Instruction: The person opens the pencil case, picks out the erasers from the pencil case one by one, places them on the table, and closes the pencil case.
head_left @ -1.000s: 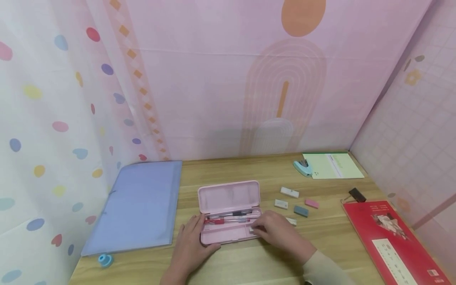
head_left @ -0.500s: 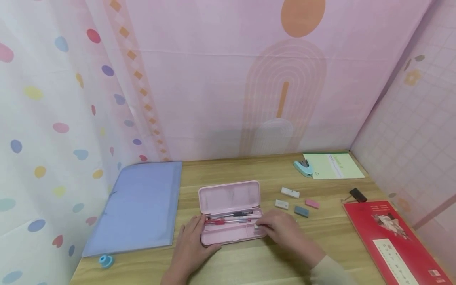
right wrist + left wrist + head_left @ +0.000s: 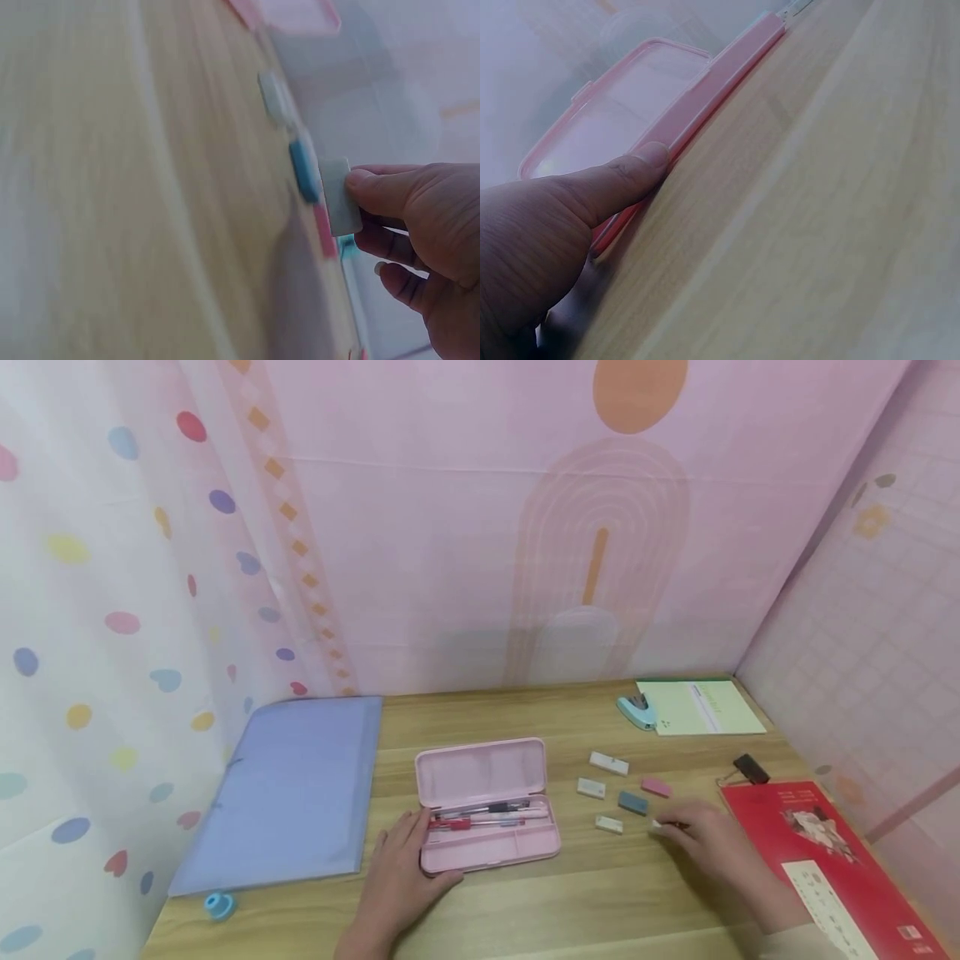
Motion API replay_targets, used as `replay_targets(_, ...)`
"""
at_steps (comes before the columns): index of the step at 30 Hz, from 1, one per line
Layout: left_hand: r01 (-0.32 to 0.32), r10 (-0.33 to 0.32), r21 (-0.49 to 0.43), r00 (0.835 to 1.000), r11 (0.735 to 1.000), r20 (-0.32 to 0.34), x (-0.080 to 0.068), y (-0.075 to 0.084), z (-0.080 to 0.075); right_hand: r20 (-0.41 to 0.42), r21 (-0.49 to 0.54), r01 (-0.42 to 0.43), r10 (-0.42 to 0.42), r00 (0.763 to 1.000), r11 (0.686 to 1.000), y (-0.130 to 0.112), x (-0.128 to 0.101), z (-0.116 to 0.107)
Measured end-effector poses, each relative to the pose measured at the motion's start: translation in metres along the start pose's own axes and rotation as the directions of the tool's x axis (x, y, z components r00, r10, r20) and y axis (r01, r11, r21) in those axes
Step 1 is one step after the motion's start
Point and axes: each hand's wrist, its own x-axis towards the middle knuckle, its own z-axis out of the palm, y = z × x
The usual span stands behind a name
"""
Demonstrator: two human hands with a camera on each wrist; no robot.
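A pink pencil case [image 3: 491, 852] lies with its lid raised, several pens [image 3: 483, 820] in its rear section. My left hand [image 3: 397, 877] holds the case by its left front corner, the thumb [image 3: 641, 165] against the front wall. To the right of the case, my right hand [image 3: 705, 839] pinches a whitish eraser [image 3: 341, 199] between thumb and fingers, above the table in the right wrist view. Close by lie a blue eraser [image 3: 633, 802], a pink eraser [image 3: 656, 787] and several white erasers [image 3: 609, 824].
A blue folder [image 3: 292, 793] covers the left side, a small blue round piece [image 3: 220, 906] before it. At the back right are a light blue stapler [image 3: 637, 713] and a green notebook [image 3: 705, 708]. A black binder clip [image 3: 751, 769] sits by a red book [image 3: 817, 835].
My right hand has taken the whitish eraser out of the case's small front compartment and moved it right, past the other erasers. My left hand stays at the case.
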Motion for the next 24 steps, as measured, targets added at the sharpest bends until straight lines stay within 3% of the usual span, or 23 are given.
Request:
replay_targets(12, 0.019, -0.020, 0.010, 0.999, 1.000, 0.041, 0.001, -0.001, 0.000, 0.100, 0.026, -0.078, 0.075, 0.992, 0.997, 0.012, 0.002, 0.007)
replay_targets(24, 0.021, -0.021, 0.007, 0.999, 1.000, 0.039, 0.001, -0.002, 0.000, 0.117, 0.014, -0.111, 0.108, 0.987, 0.994, 0.011, 0.000, 0.016)
